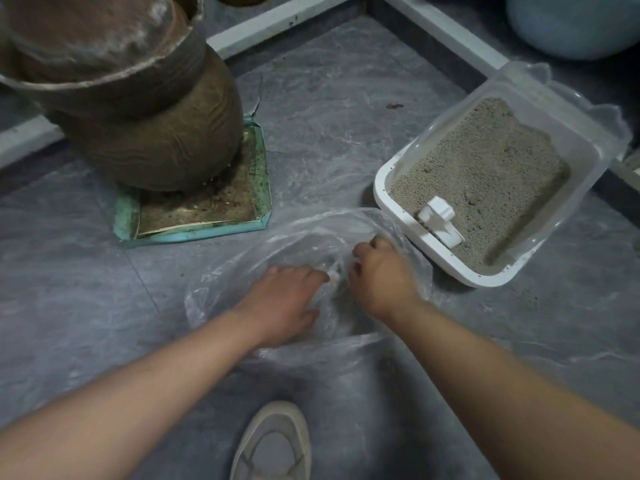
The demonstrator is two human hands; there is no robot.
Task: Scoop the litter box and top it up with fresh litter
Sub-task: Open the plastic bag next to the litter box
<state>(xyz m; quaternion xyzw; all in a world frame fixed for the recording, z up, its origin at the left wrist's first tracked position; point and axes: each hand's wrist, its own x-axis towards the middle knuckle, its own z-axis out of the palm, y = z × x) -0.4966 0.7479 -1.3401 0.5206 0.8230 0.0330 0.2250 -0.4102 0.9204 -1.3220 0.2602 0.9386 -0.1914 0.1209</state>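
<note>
Clear plastic bag (304,271), apparently pinched by your left hand (287,303) and right hand (381,275), lies beside litter box (391,174); scoop (440,220) inside, shoe (273,441) behind.

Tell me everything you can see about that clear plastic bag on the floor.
The clear plastic bag is thin, crinkled and see-through, lying on the grey floor just beside the white litter box. Both bare hands are working at it: the left hand presses on its middle, while the right hand gathers film near the box. It looks empty.
</note>
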